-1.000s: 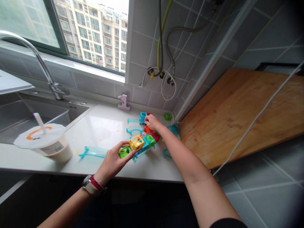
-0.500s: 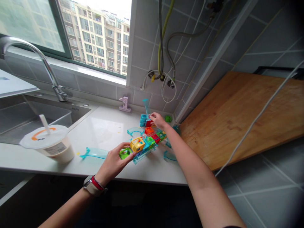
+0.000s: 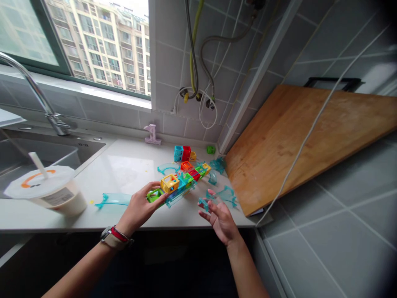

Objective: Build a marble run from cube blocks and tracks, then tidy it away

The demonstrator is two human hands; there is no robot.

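My left hand [image 3: 139, 209] is closed around the near end of a toy block assembly [image 3: 194, 174], its fingers at a green cube block [image 3: 154, 195] and a yellow cube block [image 3: 169, 183]. Red, orange, green and blue open-sided blocks, with clear teal track along them, run away from that hand toward the back right. Right of the assembly, above the counter, my right hand [image 3: 221, 219] is closed, palm up, on a clear teal track piece [image 3: 203, 203]. The fingers partly cover this piece. Behind them, a curved teal track piece [image 3: 229, 193] overlaps it in view.
A group of blue, red and yellow blocks [image 3: 182, 153] stands behind the assembly, with a green block [image 3: 211, 149] to its right. A wide teal track [image 3: 114, 200] lies left. A drink cup [image 3: 58, 198] stands by the sink; a wooden board [image 3: 297, 136] leans at right.
My right hand has drawn back from the rear blocks with the teal track piece, now low and right of the assembly. My left hand keeps its grip. The view has shifted right.
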